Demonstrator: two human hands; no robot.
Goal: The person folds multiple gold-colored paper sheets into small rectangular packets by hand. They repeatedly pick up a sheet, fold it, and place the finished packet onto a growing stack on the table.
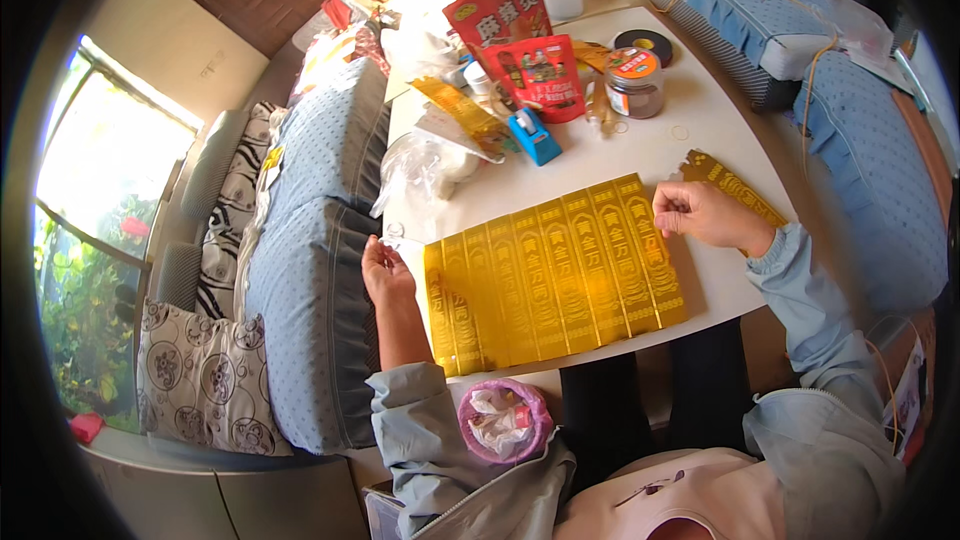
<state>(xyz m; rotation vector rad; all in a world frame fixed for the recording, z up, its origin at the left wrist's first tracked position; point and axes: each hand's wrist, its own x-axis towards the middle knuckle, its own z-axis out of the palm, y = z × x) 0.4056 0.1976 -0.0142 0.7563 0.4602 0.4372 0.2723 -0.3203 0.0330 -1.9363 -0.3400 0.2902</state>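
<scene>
A row of gold foil-paper strips (555, 277) with embossed characters and patterns lies across the near end of the white table (720, 270). My left hand (388, 270) is at the table's left edge, beside the sheet's upper left corner. Its fingers are curled near a small clear piece of plastic (405, 242); whether they grip it cannot be told. Above the sheet's right edge is my right hand (694, 214), fingers closed, with nothing visible in them. A separate gold strip (731, 184) with a ragged end lies partly hidden behind that hand.
Farther back stand a blue tape dispenser (534, 136), red food pouches (536, 79), a lidded plastic jar (634, 82) and a roll of black tape (643, 46). Clear plastic bags (427, 165) lie at left. Below the table edge is a pink-lined bin (504, 420). Blue-covered sofas (315, 315) flank the table.
</scene>
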